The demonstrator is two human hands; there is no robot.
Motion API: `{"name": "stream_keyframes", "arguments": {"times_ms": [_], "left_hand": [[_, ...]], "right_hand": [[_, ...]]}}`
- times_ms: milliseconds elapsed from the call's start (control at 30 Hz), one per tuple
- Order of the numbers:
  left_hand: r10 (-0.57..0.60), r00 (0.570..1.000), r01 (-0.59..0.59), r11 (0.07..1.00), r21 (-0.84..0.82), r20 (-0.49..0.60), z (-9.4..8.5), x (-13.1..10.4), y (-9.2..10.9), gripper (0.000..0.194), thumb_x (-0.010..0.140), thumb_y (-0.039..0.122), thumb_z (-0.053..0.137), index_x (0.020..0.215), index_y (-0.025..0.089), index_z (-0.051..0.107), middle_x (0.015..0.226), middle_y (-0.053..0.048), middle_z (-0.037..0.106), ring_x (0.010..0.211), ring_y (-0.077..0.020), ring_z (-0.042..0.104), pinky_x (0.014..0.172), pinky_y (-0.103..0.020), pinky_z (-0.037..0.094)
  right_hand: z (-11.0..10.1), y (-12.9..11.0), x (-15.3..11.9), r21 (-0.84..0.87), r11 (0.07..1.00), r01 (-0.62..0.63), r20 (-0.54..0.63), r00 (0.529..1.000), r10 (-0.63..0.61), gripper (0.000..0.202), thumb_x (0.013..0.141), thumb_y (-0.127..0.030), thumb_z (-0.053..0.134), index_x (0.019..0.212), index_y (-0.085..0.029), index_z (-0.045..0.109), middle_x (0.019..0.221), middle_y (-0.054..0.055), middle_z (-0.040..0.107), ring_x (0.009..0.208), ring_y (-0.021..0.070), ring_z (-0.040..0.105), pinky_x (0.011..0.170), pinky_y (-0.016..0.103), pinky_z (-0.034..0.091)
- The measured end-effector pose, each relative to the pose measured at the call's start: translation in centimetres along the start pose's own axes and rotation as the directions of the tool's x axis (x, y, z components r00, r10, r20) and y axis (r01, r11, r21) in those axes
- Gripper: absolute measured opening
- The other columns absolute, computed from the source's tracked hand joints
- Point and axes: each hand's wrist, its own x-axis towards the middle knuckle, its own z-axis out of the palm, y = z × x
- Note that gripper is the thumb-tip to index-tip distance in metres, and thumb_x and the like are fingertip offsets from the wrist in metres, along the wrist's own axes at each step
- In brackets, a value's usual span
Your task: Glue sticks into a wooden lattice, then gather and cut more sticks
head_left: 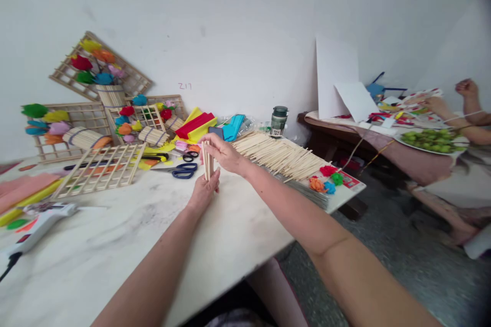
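A small bundle of wooden sticks stands upright between my hands over the table. My left hand is closed around its lower end. Higher up, my right hand has its fingers closed on the top of the same bundle. Just behind and right of my hands lies a wide heap of loose wooden sticks. Blue-handled scissors rest on the table to the left, with black-handled scissors just beyond them.
Lattice panels with crepe-paper flowers lean on the wall at left. In front lie a stick lattice and a power strip. A dark bottle stands at the back. Paper flowers sit at the right corner. Another person's hand shows far right.
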Motion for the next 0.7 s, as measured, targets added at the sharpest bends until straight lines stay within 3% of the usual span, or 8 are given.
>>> {"name": "stream_keyframes", "arguments": {"times_ms": [133,200,267,300,367,467,567,700], "left_hand": [[0.003,1.0,-0.003,1.0,0.013,-0.004,0.0,-0.1,-0.2,0.042,0.071,0.056,0.052,0.056,0.019,0.036,0.047,0.006,0.035,0.041,-0.0065,0.033,0.041,-0.021,0.034],[0.002,1.0,-0.002,1.0,-0.001,-0.003,0.0,-0.1,-0.3,0.042,0.072,0.055,0.052,0.057,0.019,0.035,0.047,0.007,0.033,0.041,-0.0062,0.032,0.041,-0.02,0.033],[-0.01,1.0,0.01,1.0,-0.026,-0.002,0.0,-0.2,-0.3,0.042,0.072,0.055,0.051,0.057,0.02,0.034,0.048,0.007,0.032,0.041,-0.006,0.031,0.042,-0.02,0.033],[-0.015,1.0,0.015,0.999,-0.038,-0.003,0.0,-0.2,-0.3,0.042,0.072,0.055,0.051,0.057,0.02,0.033,0.048,0.007,0.031,0.041,-0.0059,0.031,0.042,-0.02,0.033],[-0.024,1.0,0.024,0.998,-0.05,-0.003,0.0,-0.2,-0.3,0.043,0.072,0.055,0.051,0.057,0.02,0.032,0.047,0.008,0.031,0.041,-0.0057,0.03,0.042,-0.02,0.033],[-0.034,0.999,0.033,0.998,-0.056,-0.012,0.1,-0.1,-0.5,0.043,0.071,0.055,0.052,0.057,0.02,0.031,0.047,0.008,0.03,0.04,-0.0056,0.03,0.041,-0.02,0.033],[-0.041,0.999,0.039,0.997,-0.059,-0.019,0.2,0.0,-0.3,0.044,0.07,0.056,0.053,0.056,0.021,0.031,0.046,0.008,0.03,0.04,-0.0057,0.03,0.04,-0.02,0.033],[-0.039,0.999,0.038,0.997,-0.068,-0.006,0.4,-0.3,0.4,0.045,0.067,0.057,0.055,0.056,0.021,0.031,0.046,0.008,0.029,0.04,-0.0055,0.029,0.04,-0.02,0.033]], "right_hand": [[-1.3,-0.4,-0.5,-0.059,0.998,-0.005,0.036,0.999,0.008,0.03,0.088,-0.024,0.036,0.118,-0.02,0.036,0.086,0.002,0.058,0.078,0.0107,0.058,0.072,0.025,0.048],[-3.6,-0.4,-1.2,-0.173,0.985,-0.024,-0.023,1.0,0.02,0.039,0.088,-0.028,0.038,0.125,-0.02,0.033,0.095,0.004,0.06,0.083,0.0118,0.058,0.075,0.026,0.046],[-7.1,-0.3,-2.1,-0.391,0.912,-0.123,-0.126,0.989,0.079,0.037,0.086,-0.03,0.04,0.121,-0.017,0.042,0.095,0.006,0.062,0.081,0.0129,0.059,0.075,0.027,0.045],[-9.0,-0.2,-2.7,-0.535,0.825,-0.185,-0.189,0.977,0.096,0.033,0.085,-0.029,0.042,0.112,-0.015,0.051,0.093,0.006,0.064,0.082,0.0137,0.059,0.076,0.027,0.044],[-12.8,-0.1,-4.2,-0.804,0.505,-0.314,-0.258,0.949,0.18,0.024,0.08,-0.029,0.048,0.092,-0.015,0.064,0.087,0.006,0.066,0.082,0.0167,0.059,0.074,0.027,0.042],[-16.6,0.0,-6.5,-0.927,0.009,-0.375,-0.342,0.855,0.388,0.021,0.075,-0.024,0.051,0.083,-0.018,0.069,0.087,0.007,0.068,0.083,0.0197,0.06,0.069,0.026,0.041],[-17.6,0.7,-8.4,-0.939,-0.191,-0.287,-0.344,0.782,0.519,0.024,0.073,-0.017,0.048,0.083,-0.017,0.07,0.089,0.009,0.068,0.082,0.0196,0.061,0.066,0.025,0.04],[-17.2,2.8,-9.4,-0.952,-0.256,-0.168,-0.286,0.788,0.545,0.027,0.075,-0.018,0.047,0.089,-0.015,0.07,0.094,0.014,0.067,0.085,0.0217,0.061,0.067,0.027,0.041]]}}
